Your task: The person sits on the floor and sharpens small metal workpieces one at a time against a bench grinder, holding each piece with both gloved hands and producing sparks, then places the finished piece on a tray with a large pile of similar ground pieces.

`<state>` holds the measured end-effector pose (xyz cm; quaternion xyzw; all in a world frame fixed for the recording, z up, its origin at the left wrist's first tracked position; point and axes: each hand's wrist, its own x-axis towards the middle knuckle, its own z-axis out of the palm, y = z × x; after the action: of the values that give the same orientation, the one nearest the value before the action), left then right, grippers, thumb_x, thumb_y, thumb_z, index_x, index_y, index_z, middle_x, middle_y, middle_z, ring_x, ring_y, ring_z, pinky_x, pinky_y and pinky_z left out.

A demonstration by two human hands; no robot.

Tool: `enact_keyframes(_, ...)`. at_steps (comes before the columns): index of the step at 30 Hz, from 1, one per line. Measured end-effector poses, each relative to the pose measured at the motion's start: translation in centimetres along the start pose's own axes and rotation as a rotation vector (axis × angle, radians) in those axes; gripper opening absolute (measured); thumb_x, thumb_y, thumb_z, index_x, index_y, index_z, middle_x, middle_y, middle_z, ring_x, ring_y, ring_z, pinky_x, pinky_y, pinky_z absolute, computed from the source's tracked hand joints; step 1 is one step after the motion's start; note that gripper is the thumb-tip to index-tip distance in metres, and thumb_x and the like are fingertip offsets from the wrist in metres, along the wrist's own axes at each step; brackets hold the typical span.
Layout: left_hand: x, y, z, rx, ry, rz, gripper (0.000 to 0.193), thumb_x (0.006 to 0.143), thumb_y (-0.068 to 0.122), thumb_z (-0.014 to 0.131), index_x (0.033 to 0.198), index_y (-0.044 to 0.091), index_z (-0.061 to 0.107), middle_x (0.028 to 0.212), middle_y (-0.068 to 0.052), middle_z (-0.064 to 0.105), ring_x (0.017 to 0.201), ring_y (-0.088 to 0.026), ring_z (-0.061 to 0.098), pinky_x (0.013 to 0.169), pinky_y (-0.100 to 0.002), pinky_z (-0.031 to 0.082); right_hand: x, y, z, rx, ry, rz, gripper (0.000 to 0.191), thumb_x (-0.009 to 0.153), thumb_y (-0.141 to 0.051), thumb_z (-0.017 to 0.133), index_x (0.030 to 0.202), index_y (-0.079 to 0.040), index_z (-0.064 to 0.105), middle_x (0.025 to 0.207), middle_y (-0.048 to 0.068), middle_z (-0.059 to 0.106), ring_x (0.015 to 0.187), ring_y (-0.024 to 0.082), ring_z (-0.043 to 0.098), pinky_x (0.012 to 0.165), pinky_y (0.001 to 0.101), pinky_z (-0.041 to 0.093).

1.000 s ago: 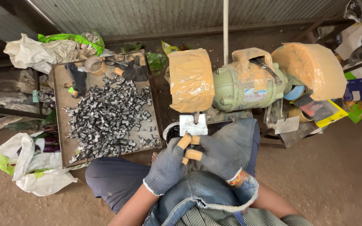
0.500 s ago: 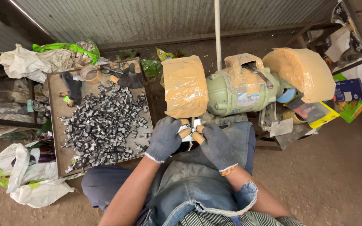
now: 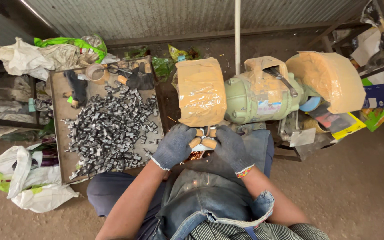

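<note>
Head view: grinder (image 3: 263,95) mid-frame, green body, both wheel guards wrapped in tan tape. Left of grinder, tray (image 3: 58,133) w/ heap of small metal bits (image 3: 107,129), plus tape roll and black gloves at its far end. Bags (image 3: 27,178) further left, on dirt floor. Boxes and clutter right of grinder; bare floor below them. Pole (image 3: 237,26) rises behind grinder.

Both hands gloved, fingertips bare. Left hand (image 3: 174,146) & right hand (image 3: 231,147) curled tight, pinching small metal piece (image 3: 204,133) between them, just under grinder's left guard. Sparks (image 3: 196,155) below hands, over apron (image 3: 210,195).
</note>
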<state>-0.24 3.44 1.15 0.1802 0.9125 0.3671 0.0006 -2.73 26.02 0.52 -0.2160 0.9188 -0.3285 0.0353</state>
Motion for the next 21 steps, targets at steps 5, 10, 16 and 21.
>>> enact_keyframes(5, -0.7, -0.3, -0.6, 0.028, 0.055, 0.071, 0.020, 0.089, 0.023, 0.070, 0.100, 0.005, 0.067, 0.109, -0.017, 0.062, 0.106, -0.039, 0.059, 0.092, -0.050, 0.048, 0.4, -0.2, 0.3, 0.068, -0.004, 0.011, 0.034, 0.079, -0.041, 0.081, 0.092, -0.010, 0.076, 0.095, 0.010, 0.069, 0.091, 0.030, 0.068, 0.075, 0.0428, 0.053)
enact_keyframes(10, -3.1, 1.6, 1.7, 0.127, 0.258, -0.103, 0.027, 0.087, 0.022, 0.071, 0.106, 0.003, 0.066, 0.115, -0.016, 0.062, 0.108, -0.038, 0.059, 0.092, -0.051, 0.047, 0.2, -1.6, 0.4, -0.018, 0.027, 0.117, 0.037, 0.077, -0.046, 0.081, 0.089, -0.011, 0.077, 0.089, 0.011, 0.068, 0.085, 0.030, 0.069, 0.073, 0.0430, 0.052)
enact_keyframes(16, -7.5, 3.2, 4.3, 0.072, 0.200, -0.020, 0.030, 0.086, 0.024, 0.072, 0.110, 0.006, 0.068, 0.121, -0.015, 0.062, 0.111, -0.037, 0.059, 0.095, -0.049, 0.046, -4.9, -2.7, -1.1, -0.082, -0.014, -0.110, 0.042, 0.083, -0.043, 0.073, 0.109, -0.010, 0.074, 0.096, 0.013, 0.071, 0.085, 0.033, 0.068, 0.070, 0.0423, 0.053)
enact_keyframes(21, -8.8, 0.8, 3.3, 0.268, -0.112, -0.521, 0.043, 0.084, 0.030, 0.075, 0.117, 0.005, 0.063, 0.116, -0.017, 0.059, 0.109, -0.035, 0.059, 0.093, -0.046, 0.048, -6.9, -1.8, 0.7, -0.239, -0.241, 0.100, 0.037, 0.092, -0.043, 0.066, 0.111, -0.013, 0.073, 0.098, 0.010, 0.073, 0.090, 0.031, 0.069, 0.076, 0.0429, 0.053)
